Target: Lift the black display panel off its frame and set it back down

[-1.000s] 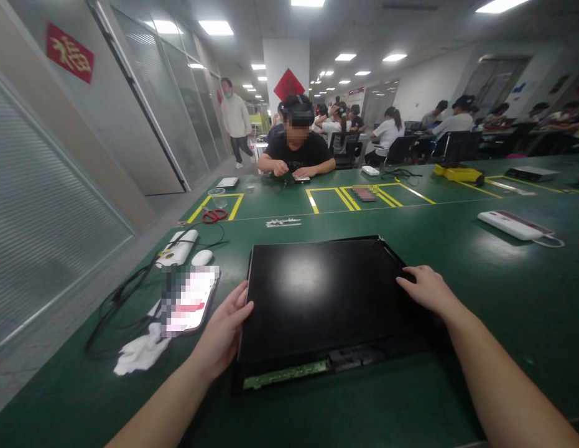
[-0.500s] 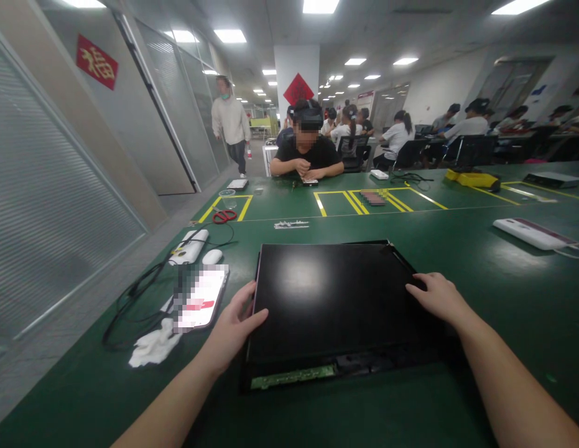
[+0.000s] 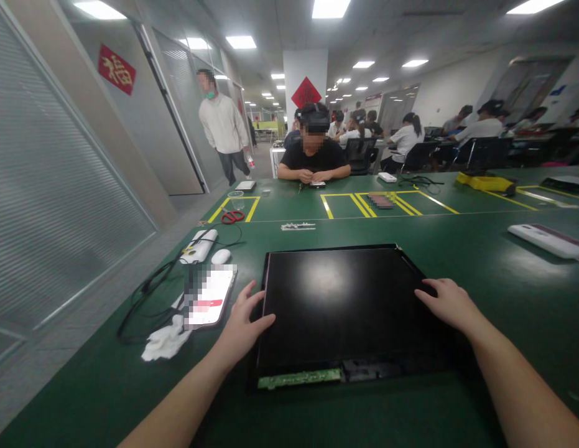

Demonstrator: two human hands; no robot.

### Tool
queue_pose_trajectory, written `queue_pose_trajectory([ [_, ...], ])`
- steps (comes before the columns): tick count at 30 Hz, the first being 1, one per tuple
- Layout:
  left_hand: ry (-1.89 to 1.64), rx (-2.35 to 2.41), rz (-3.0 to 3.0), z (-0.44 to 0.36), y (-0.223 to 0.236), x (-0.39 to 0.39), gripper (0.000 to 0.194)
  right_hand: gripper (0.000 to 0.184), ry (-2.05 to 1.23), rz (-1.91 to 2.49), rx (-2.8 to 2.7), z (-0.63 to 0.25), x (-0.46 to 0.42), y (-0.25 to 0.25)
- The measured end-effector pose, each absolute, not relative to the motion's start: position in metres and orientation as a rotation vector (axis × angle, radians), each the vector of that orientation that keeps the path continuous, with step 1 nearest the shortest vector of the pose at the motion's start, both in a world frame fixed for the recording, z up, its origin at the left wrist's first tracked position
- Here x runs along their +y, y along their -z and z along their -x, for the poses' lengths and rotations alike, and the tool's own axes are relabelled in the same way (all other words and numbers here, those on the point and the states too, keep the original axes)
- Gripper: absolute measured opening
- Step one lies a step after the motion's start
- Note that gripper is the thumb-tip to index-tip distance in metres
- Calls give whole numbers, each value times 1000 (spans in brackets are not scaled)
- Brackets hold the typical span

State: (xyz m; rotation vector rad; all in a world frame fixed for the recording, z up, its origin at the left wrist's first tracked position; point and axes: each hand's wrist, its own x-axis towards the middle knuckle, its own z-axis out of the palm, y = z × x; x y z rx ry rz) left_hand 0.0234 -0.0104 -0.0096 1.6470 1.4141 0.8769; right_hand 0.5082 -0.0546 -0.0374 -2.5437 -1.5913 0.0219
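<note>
The black display panel (image 3: pixel 340 311) lies on the green table (image 3: pixel 364 417) between the fingertips of both hands, glossy face up, its long axis running crosswise from the left fingers to the right ones, and its edge with the green circuit strip (image 3: pixel 298 378) pointing toward the wearer, nearer the left thumb than the right. The left hand (image 3: pixel 242 326) has its thumb spread from its fingers at the panel's left edge, while the right hand (image 3: pixel 452 305) holds thumb and forefinger slightly apart at the opposite edge; I cannot tell how firmly either touches. Outward of the left fingers lies a lit phone (image 3: pixel 212 305).
</note>
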Motion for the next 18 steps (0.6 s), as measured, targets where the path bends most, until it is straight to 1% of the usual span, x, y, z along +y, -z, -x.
queue_pose_trajectory([
  [11, -872, 1464, -1640, -24, 12, -9, 40, 55, -10, 2521, -1569, -508, -54, 38],
  [18, -826, 1483, -1651, -25, 12, -9, 45, 54, 5, 2512, -1579, -510, -54, 40],
])
